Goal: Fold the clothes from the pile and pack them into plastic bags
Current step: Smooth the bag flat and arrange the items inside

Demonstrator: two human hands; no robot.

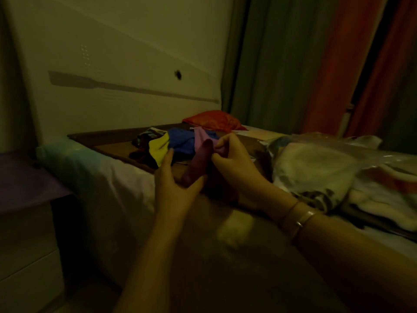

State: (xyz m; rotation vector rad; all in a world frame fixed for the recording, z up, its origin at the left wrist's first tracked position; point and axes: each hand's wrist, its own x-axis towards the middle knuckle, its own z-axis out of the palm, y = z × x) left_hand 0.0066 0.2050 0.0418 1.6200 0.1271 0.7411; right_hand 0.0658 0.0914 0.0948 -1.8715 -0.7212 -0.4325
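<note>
A small dark maroon garment [198, 161] hangs between my two hands above the bed's edge. My right hand [232, 163] pinches its upper end, where a lilac part shows. My left hand [176, 184] holds the lower end, thumb against the cloth and fingers stretched upward. Behind them lies the pile of clothes [180, 143], with blue, yellow and dark pieces, on a brown board. A clear plastic bag [316, 168] stuffed with pale clothes lies to the right on the bed.
A red cushion [214, 120] rests behind the pile by the white wall. The bed [117, 177] has a white sheet and a pale rolled cover at its left end. A low purple-topped cabinet [24, 184] stands at the left. Curtains hang at the back right.
</note>
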